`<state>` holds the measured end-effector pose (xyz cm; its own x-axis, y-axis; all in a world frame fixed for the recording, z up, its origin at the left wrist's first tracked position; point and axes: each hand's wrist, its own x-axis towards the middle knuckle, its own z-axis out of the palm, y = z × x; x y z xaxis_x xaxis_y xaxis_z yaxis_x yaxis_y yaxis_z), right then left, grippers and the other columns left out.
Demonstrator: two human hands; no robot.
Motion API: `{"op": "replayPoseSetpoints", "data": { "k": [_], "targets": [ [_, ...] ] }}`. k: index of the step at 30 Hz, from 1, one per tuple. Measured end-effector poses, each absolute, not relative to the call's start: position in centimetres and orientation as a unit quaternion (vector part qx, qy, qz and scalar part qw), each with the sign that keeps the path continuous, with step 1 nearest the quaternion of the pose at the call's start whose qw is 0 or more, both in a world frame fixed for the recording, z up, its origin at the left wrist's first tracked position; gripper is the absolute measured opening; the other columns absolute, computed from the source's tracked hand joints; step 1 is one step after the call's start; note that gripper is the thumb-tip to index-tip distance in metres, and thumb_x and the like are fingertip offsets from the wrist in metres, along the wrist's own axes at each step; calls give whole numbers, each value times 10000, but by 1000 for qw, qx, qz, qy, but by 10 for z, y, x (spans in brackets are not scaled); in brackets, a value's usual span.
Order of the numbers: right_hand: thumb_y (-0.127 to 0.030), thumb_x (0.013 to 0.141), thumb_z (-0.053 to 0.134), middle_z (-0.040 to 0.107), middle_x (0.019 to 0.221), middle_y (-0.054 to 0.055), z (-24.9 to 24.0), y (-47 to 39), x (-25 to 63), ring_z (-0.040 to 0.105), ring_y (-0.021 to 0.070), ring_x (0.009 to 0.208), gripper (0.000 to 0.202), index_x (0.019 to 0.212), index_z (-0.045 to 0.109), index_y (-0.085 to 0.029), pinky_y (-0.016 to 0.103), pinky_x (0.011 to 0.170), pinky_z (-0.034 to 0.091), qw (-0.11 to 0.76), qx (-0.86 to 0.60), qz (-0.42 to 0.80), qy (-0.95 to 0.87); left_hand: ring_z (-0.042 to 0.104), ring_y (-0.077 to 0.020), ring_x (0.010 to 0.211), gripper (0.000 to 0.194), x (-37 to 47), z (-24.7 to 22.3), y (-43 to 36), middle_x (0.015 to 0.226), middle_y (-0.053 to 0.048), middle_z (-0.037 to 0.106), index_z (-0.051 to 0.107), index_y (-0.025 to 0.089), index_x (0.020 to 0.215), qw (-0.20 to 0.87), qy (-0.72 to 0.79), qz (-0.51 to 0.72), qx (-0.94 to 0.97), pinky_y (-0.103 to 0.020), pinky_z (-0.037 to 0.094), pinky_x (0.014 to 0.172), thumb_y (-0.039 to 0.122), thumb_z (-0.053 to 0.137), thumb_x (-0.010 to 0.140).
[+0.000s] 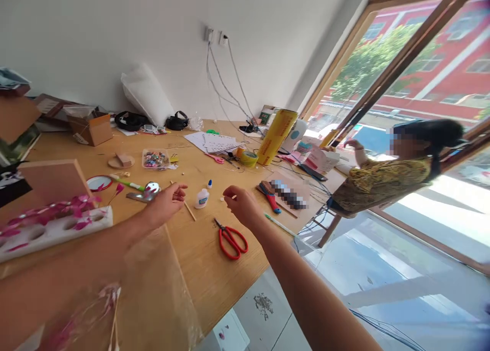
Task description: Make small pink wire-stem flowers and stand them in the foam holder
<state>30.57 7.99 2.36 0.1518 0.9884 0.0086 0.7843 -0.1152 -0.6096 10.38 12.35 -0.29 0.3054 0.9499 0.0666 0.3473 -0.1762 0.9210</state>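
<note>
My left hand (167, 204) hovers over the wooden table, fingers apart and slightly curled, beside a thin wooden stick (189, 208). Nothing shows in it. Right of the stick stands a small white glue bottle (201, 200), its blue cap (210, 184) just behind it. My right hand (240, 203) has its fingers pinched around a tiny pale piece (222, 199) at the fingertips, too small to identify. Red-handled scissors (231, 241) lie below my right hand. To the left, pink petals (82, 208) rest on a white foam block (103, 217) with round holes.
A clear plastic sheet (164, 284) covers the near left. Beyond my hands are a bead box (155, 159), yellow tape (248, 159) and a yellow roll (277, 136). Red-handled pliers (271, 197) lie right. A person (386, 177) sits by the window.
</note>
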Motion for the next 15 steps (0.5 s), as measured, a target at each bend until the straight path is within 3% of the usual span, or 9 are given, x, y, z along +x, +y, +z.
{"op": "replayPoseSetpoints", "data": {
  "k": [3,8,15],
  "targets": [
    [-120,782,497,615,667,-19,34,30,265,557,87,568,115,780,599,-173,184,528,374,204,-606,292,-711,573,-170,789,253,54,21,86,813,4,588,586,182,902,427,480,342,686,-313,460,747,238,569,656],
    [-148,770,519,651,692,15,30,-35,198,561,112,606,127,723,634,-170,197,528,341,87,-468,286,-832,545,-172,660,210,-20,29,32,663,14,578,587,199,778,343,521,202,756,-264,425,589,377,485,738],
    [-317,803,535,665,799,81,-11,-57,143,618,209,695,192,831,615,-145,256,529,360,58,-516,185,-834,548,-156,661,279,-64,3,-19,703,11,601,561,208,690,221,486,83,841,-235,386,614,314,360,852]
  ]
}}
